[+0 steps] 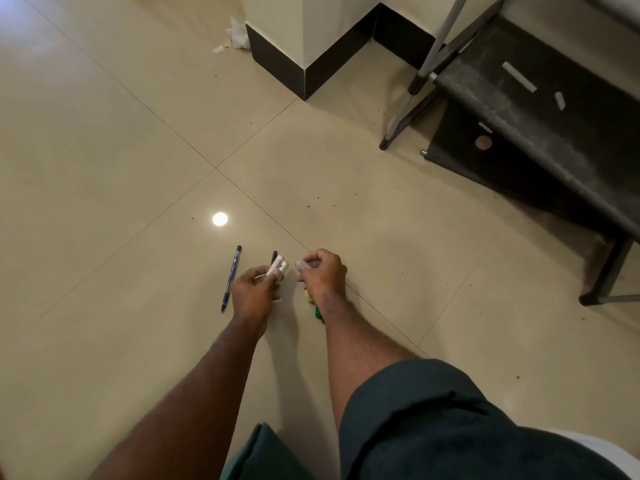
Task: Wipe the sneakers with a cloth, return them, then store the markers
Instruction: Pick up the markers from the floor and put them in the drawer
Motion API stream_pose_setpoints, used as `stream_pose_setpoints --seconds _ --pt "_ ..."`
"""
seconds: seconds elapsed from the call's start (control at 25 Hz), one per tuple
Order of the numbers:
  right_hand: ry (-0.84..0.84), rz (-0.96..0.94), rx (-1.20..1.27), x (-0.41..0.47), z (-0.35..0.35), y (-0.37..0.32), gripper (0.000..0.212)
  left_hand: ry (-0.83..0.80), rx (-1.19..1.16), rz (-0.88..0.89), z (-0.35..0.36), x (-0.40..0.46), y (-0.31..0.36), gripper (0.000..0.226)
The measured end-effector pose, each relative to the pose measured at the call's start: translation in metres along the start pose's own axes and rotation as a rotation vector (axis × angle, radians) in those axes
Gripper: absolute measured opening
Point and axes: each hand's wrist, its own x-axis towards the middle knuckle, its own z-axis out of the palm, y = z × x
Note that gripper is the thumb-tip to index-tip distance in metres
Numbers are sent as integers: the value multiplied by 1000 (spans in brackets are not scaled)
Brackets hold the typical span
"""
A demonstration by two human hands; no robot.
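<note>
My left hand (254,292) grips a small bundle of white markers (279,265) low over the tiled floor, their ends pointing away from me. Close to its right, my right hand (323,271) pinches a small pale piece, perhaps a cap (300,265), between fingers and thumb. Under my right wrist lie a yellow marker (307,295) and a green marker (317,312), mostly hidden. A blue pen (231,278) lies on the floor just left of my left hand. No sneakers are in view.
A dark shoe rack (540,133) with metal legs stands at the right. A wall corner with black skirting (304,77) is ahead, with a crumpled white cloth (235,36) beside it. My dark green sleeve (433,420) fills the lower right.
</note>
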Motion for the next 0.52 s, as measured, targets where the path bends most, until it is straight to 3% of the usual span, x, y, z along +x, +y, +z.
stream_pose_setpoints --seconds 0.16,0.32,0.52 --pt "-65 -103 -415 -13 20 -7 9 212 -116 -24 -35 14 1 22" --pt "-51 -156 -525 -26 33 -10 15 248 -14 -16 -39 10 -11 27" --pt "302 4 -383 -7 -5 5 23 195 12 12 -29 9 -7 23"
